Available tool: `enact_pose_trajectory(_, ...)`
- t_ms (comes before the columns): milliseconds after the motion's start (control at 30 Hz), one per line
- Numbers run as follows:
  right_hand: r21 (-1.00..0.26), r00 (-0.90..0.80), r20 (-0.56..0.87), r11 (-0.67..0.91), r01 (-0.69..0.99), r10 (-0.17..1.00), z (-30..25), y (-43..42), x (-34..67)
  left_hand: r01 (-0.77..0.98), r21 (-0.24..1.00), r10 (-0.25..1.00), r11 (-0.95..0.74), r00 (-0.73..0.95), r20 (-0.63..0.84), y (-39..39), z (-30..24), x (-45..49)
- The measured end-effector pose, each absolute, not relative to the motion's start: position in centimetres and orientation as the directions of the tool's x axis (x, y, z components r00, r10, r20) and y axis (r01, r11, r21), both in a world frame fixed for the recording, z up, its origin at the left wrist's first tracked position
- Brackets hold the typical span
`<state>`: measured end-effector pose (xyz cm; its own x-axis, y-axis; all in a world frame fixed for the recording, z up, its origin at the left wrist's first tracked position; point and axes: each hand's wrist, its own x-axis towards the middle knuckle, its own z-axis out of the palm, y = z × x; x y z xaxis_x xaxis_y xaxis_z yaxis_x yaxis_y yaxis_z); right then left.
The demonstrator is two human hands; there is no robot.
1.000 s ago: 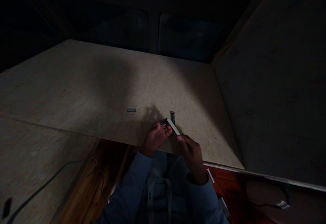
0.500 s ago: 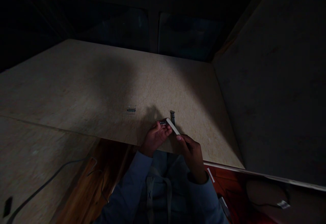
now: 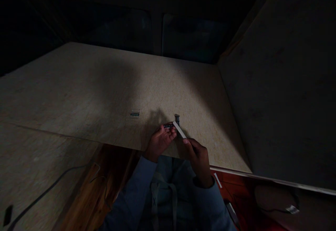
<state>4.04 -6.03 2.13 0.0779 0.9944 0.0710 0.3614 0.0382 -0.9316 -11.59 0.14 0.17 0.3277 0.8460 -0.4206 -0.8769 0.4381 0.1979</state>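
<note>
In the dim head view, my left hand [image 3: 160, 140] is palm up, with a small dark strip [image 3: 168, 126] pinched between thumb and fingers. My right hand [image 3: 196, 153] grips a pale, flat stick [image 3: 179, 130] with a rounded end. The stick's far end points up and left, close to the dark strip; whether they touch I cannot tell. Just beyond the stick lies a dark T-shaped thing [image 3: 177, 118] resembling a razor, its lower part hidden. Left of my hands, a small dark bar [image 3: 134, 114] with what looks like clear plastic around it rests on the table.
The pale table [image 3: 199, 101] has a dark upright panel [image 3: 283, 84] along its right side. At lower left, a cable [image 3: 52, 186] crosses another pale surface, near a small black object [image 3: 8, 215]. A white strip [image 3: 217, 180] lies on something red below the table's front edge.
The stick's tip has shifted slightly right, and more of its flat face shows. Both hands stay nearly in place, with the same things in them.
</note>
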Motion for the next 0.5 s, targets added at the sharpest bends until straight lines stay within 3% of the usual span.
enact_pose_trajectory(267,-0.928,-0.033,0.071,0.078,0.364,0.997,1.9,-5.8,3.8,-0.866,0.224,0.845,0.446,0.325,-0.425,0.1,0.1,-11.6)
enact_pose_trajectory(500,-0.925,0.086,0.087,0.048,0.377,0.993,1.5,-5.7,4.9,-0.818,0.317,0.864,0.479,0.376,-0.334,0.1,-1.2,-11.7)
